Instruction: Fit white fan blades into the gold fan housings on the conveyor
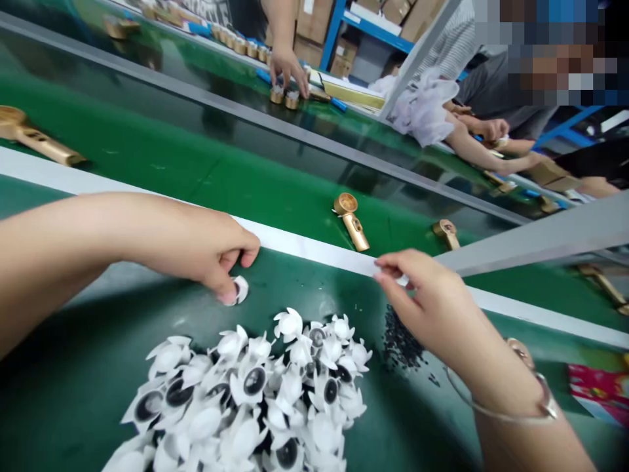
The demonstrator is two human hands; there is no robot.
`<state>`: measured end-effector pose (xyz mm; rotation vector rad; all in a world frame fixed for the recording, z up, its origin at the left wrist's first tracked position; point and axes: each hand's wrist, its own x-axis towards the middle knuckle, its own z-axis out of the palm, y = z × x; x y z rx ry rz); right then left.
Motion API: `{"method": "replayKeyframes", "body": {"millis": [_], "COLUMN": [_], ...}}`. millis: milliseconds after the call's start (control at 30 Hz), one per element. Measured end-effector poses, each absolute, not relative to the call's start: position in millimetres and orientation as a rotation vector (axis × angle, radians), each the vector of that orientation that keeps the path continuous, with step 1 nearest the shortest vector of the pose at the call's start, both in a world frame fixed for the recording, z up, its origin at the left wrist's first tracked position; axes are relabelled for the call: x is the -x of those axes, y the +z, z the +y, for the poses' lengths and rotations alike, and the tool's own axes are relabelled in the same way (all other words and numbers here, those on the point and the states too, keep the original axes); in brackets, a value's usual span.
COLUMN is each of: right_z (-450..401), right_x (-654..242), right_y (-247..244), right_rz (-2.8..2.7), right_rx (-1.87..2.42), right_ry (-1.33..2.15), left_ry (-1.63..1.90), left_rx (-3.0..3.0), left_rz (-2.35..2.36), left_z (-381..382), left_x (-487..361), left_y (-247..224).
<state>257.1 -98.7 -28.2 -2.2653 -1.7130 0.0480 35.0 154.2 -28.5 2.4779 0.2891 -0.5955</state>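
My left hand (pixel 228 259) has its fingers curled, with the thumb pressed on a small white round piece (pixel 240 290) just above the green tabletop. Below it lies a heap of white bladed impellers (pixel 289 393), some showing dark round centres. On the right, my right hand (pixel 427 288) has thumb and forefinger drawn together near the white edge strip. Whatever sits between those fingertips is too small to make out. Under that hand is a scatter of tiny black pieces (pixel 403 337).
Beyond the white strip (pixel 304 244), a green belt (pixel 221 174) carries gold shower heads, one of them (pixel 354 223) near the middle. A grey post (pixel 540 229) slants in at right. Across the belt, a co-worker's hand (pixel 287 65) touches small gold parts. A red packet (pixel 599 390) lies at right.
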Motion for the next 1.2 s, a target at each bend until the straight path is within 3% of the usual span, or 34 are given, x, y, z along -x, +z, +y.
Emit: {"method": "replayKeyframes", "body": {"millis": [100,300,567,767,1000,1200], "right_z": [-137,-183,-173,-159,-94,-42], "right_x": [-246,-229,-230,-233,-223,-203], "right_y": [-34,-54,-48,-44,-31,-48], "right_rz": [-1.765,-1.709,-2.122,-2.466,-1.747,-1.804], "right_rx": [2.202,2.194,2.140,2.179,2.080,1.936], "right_ry": [0.245,0.207,0.237,0.011,0.457,0.557], "left_ry": [-0.383,-0.117,-0.030,0.109,0.165,0.173], "left_rx": [-2.514,-2.504,-2.438,-2.467,-2.397,-2.292], "left_rz": [0.267,0.124,0.113,-0.060,-0.075,0.070], "left_z": [138,110,120,127,128,125], "left_x": [-52,-65,-64,-60,-59,-60], "left_y": [-27,-41,-55,-62,-70,-73]}}
